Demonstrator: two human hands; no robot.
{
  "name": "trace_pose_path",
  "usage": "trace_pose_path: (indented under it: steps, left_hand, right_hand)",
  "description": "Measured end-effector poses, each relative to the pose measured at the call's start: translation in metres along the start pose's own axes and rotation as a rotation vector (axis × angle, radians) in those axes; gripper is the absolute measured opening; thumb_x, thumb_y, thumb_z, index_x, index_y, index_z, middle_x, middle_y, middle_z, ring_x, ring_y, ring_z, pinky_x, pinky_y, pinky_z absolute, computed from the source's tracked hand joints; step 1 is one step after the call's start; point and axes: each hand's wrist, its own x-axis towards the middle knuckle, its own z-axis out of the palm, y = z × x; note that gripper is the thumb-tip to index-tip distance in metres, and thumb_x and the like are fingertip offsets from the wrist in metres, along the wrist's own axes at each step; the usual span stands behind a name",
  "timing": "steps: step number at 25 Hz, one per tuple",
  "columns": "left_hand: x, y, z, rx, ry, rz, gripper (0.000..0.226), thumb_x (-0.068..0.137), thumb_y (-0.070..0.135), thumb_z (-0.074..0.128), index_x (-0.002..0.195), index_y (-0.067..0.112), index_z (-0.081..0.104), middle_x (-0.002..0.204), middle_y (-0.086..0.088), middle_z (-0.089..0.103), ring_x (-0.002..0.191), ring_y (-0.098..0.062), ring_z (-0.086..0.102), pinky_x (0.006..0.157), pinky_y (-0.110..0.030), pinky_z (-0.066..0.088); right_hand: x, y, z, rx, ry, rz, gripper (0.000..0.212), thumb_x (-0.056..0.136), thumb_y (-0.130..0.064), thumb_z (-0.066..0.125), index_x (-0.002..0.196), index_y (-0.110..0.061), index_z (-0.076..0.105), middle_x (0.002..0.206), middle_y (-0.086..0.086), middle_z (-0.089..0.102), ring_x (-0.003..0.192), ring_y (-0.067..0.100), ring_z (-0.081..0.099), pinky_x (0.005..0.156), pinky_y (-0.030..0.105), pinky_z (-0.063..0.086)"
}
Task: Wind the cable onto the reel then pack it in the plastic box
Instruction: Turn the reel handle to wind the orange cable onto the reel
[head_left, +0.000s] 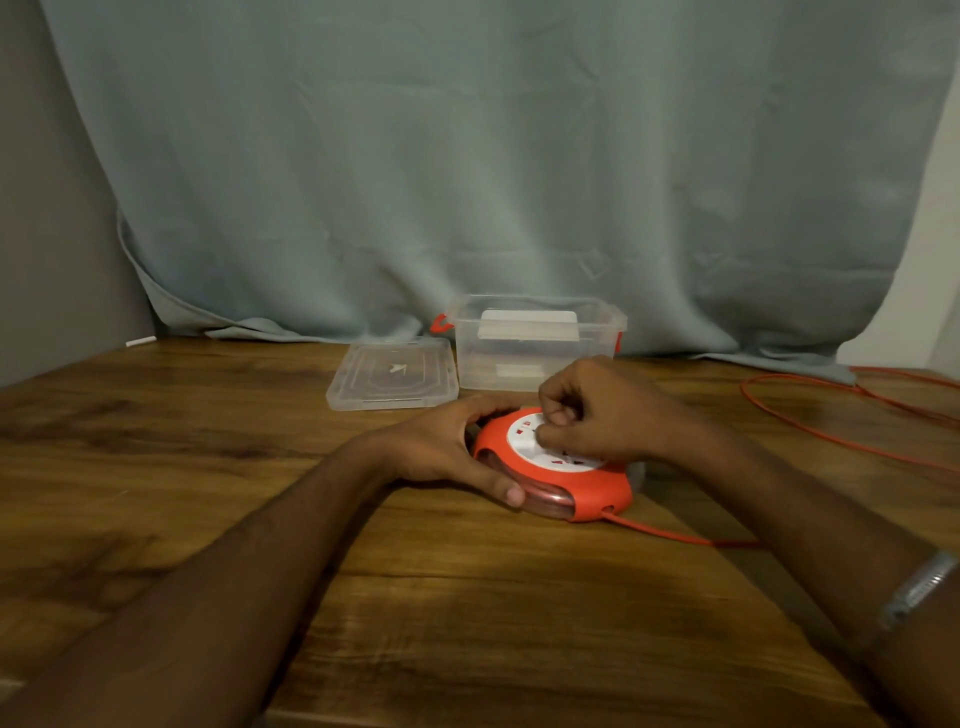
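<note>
An orange cable reel (587, 493) with a white socket face lies flat on the wooden table (208, 493). My left hand (441, 447) grips its left rim, thumb on the clear side window. My right hand (597, 410) rests on the white face with fingers pinched on something there, likely the winding knob, which the fingers hide. An orange cable (670, 532) leaves the reel's front right and loops across the table's right side (810, 431). A clear plastic box (535, 345) with red clips stands open behind the reel. Its clear lid (395, 376) lies flat to the left of it.
A grey-green cloth (493, 156) hangs behind the table and drapes onto its back edge. A small white object (140, 341) lies at the far left back edge. A metal bangle (919, 587) sits on my right wrist.
</note>
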Motion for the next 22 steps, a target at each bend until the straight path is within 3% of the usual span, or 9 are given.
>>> trace_pose_path:
  steps: [2, 4, 6, 8, 10, 14, 18, 22]
  left_hand:
    - [0.0, -0.001, -0.001, -0.004, -0.008, -0.02, 0.105, 0.067, 0.032, 0.1, 0.153, 0.042, 0.04, 0.136, 0.029, 0.053, 0.122, 0.006, 0.054, 0.098, -0.015, 0.047]
    - [0.0, -0.002, -0.001, 0.004, -0.009, -0.033, 0.118, 0.057, 0.047, 0.1, 0.157, 0.038, 0.039, 0.143, 0.025, 0.053, 0.129, -0.002, 0.053, 0.107, -0.024, 0.048]
    - [0.0, -0.001, -0.001, 0.028, -0.005, -0.045, 0.127, 0.05, 0.056, 0.096, 0.16, 0.037, 0.037, 0.152, 0.018, 0.051, 0.135, -0.007, 0.051, 0.115, -0.033, 0.047]
    - [0.0, -0.003, -0.001, 0.047, -0.01, -0.059, 0.13, 0.049, 0.058, 0.096, 0.162, 0.036, 0.034, 0.158, 0.014, 0.048, 0.14, -0.012, 0.049, 0.119, -0.038, 0.045]
    - [0.0, -0.003, -0.002, 0.055, -0.013, -0.058, 0.129, 0.052, 0.056, 0.097, 0.162, 0.036, 0.033, 0.159, 0.013, 0.047, 0.14, -0.011, 0.048, 0.119, -0.036, 0.044]
    - [0.0, -0.005, -0.001, 0.049, 0.007, -0.033, 0.126, 0.051, 0.055, 0.098, 0.16, 0.035, 0.038, 0.153, 0.018, 0.052, 0.136, -0.006, 0.052, 0.116, -0.031, 0.046]
    - [0.001, -0.006, -0.001, 0.039, 0.018, -0.02, 0.12, 0.055, 0.049, 0.099, 0.159, 0.036, 0.04, 0.15, 0.019, 0.053, 0.133, -0.005, 0.053, 0.113, -0.029, 0.047]
    - [0.002, -0.005, -0.001, 0.016, 0.02, -0.013, 0.102, 0.063, 0.039, 0.101, 0.149, 0.039, 0.046, 0.139, 0.028, 0.055, 0.127, 0.001, 0.055, 0.104, -0.017, 0.047]
  right_hand:
    - [-0.003, 0.006, -0.013, 0.044, -0.086, -0.018, 0.017, 0.075, -0.016, 0.08, 0.082, -0.026, 0.068, 0.068, -0.028, 0.065, 0.059, -0.002, 0.056, 0.055, 0.021, 0.038]
    - [-0.006, 0.016, -0.02, 0.086, -0.211, 0.002, 0.032, 0.078, -0.006, 0.078, 0.102, -0.025, 0.07, 0.065, -0.037, 0.061, 0.054, -0.002, 0.053, 0.053, 0.018, 0.035]
    - [-0.008, 0.026, -0.021, 0.159, -0.269, 0.015, 0.038, 0.082, -0.005, 0.079, 0.112, -0.025, 0.068, 0.07, -0.033, 0.065, 0.053, 0.0, 0.05, 0.056, 0.024, 0.039]
    - [-0.006, 0.033, -0.021, 0.258, -0.29, 0.014, 0.044, 0.081, -0.007, 0.082, 0.115, -0.026, 0.061, 0.101, -0.023, 0.075, 0.058, 0.003, 0.05, 0.058, 0.03, 0.044]
    - [-0.005, 0.037, -0.021, 0.315, -0.292, 0.035, 0.053, 0.078, -0.006, 0.086, 0.115, -0.025, 0.054, 0.116, -0.007, 0.077, 0.062, 0.007, 0.052, 0.057, 0.027, 0.046]
    - [-0.006, 0.034, -0.015, 0.271, -0.222, 0.085, 0.058, 0.072, -0.019, 0.095, 0.11, -0.026, 0.053, 0.102, 0.001, 0.078, 0.067, 0.006, 0.057, 0.059, 0.027, 0.048]
    - [-0.003, 0.025, -0.004, 0.166, -0.134, 0.078, 0.037, 0.069, -0.037, 0.093, 0.081, -0.021, 0.061, 0.068, -0.004, 0.065, 0.059, 0.008, 0.053, 0.059, 0.034, 0.044]
    - [-0.002, 0.014, 0.001, -0.001, -0.066, 0.061, 0.05, 0.074, -0.05, 0.083, 0.055, -0.017, 0.051, 0.046, -0.011, 0.049, 0.048, 0.008, 0.044, 0.056, 0.034, 0.039]
